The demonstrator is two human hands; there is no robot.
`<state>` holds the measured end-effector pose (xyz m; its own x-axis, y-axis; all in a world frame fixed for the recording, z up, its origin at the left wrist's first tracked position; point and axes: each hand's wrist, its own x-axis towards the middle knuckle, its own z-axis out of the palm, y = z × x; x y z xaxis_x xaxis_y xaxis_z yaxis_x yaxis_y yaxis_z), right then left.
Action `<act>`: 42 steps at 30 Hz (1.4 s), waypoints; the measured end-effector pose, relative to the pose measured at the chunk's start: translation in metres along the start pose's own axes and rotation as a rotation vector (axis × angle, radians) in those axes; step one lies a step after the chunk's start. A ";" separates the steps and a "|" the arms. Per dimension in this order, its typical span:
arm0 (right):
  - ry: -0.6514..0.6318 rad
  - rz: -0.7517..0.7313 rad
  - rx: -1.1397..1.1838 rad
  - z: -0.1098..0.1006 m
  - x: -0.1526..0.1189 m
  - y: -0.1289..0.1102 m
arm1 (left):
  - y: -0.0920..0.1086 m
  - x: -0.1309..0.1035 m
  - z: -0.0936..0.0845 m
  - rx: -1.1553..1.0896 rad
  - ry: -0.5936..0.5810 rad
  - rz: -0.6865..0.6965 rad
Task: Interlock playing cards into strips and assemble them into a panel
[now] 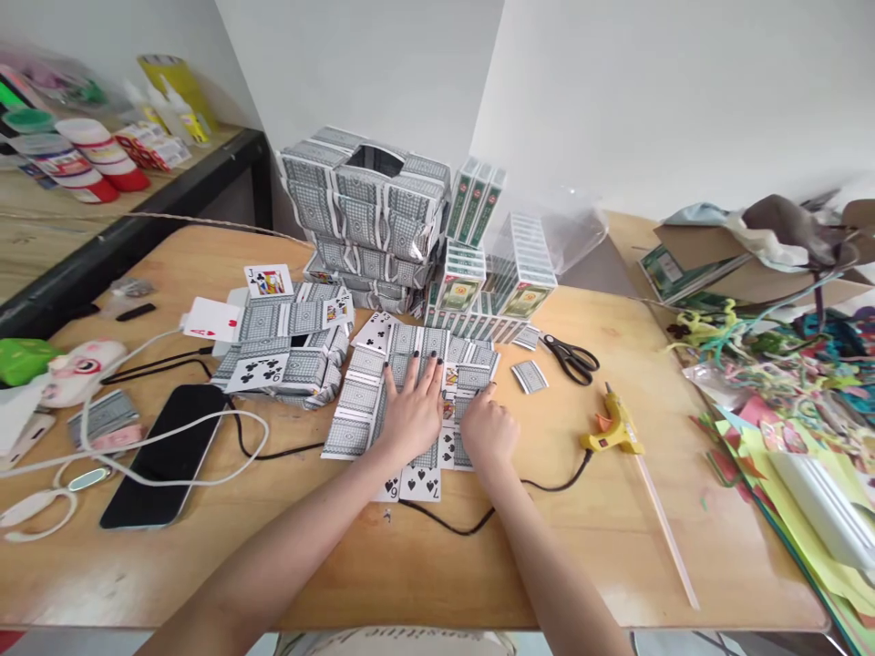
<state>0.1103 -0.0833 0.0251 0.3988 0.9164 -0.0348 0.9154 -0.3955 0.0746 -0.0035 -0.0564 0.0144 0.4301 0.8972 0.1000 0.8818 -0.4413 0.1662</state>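
Note:
A flat panel of joined playing cards [355, 401] lies on the table in front of me, most showing grey patterned backs. My left hand [412, 408] rests flat on its middle, fingers spread. On the panel's right part, my right hand [490, 428] presses down with its fingers curled and the index finger pointing forward; whether anything is under them is hidden. A seven of spades [420, 484] sticks out at the near edge. Left of the panel is a thicker card structure [301, 364] with a jack [269, 281] on top.
Behind stand a large card-built box [369, 205] and stacked card packs [461, 282]. Black scissors [572, 358] and a yellow glue gun [613, 428] lie right. A phone [164, 456] and white cable are left. Coloured craft scraps [772, 337] fill the far right.

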 end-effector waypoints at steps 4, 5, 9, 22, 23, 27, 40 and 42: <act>0.002 -0.002 0.037 -0.002 -0.002 -0.004 | 0.000 -0.001 -0.002 -0.011 0.013 0.012; 0.004 -0.002 0.046 -0.002 -0.002 -0.005 | 0.001 -0.001 -0.002 -0.016 0.020 0.015; -0.001 -0.004 0.068 -0.002 -0.003 -0.009 | 0.001 -0.001 -0.002 -0.036 0.043 0.020; -0.080 0.045 0.302 -0.006 0.008 0.005 | -0.001 -0.002 0.001 -0.049 0.081 0.027; -0.075 0.056 0.358 -0.006 0.012 0.008 | -0.001 -0.002 0.002 -0.051 0.087 0.018; -0.102 0.071 0.525 -0.003 0.032 0.011 | -0.003 -0.001 0.003 -0.074 0.101 -0.013; -0.016 -0.066 0.859 0.006 0.045 0.011 | -0.017 0.003 0.006 -0.238 0.143 -0.046; -0.016 -0.023 0.771 0.001 0.043 0.007 | -0.018 0.003 0.006 -0.204 0.130 -0.025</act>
<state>0.1339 -0.0472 0.0229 0.3740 0.9264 -0.0429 0.7004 -0.3125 -0.6417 -0.0169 -0.0455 0.0056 0.3688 0.9039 0.2168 0.8288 -0.4254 0.3635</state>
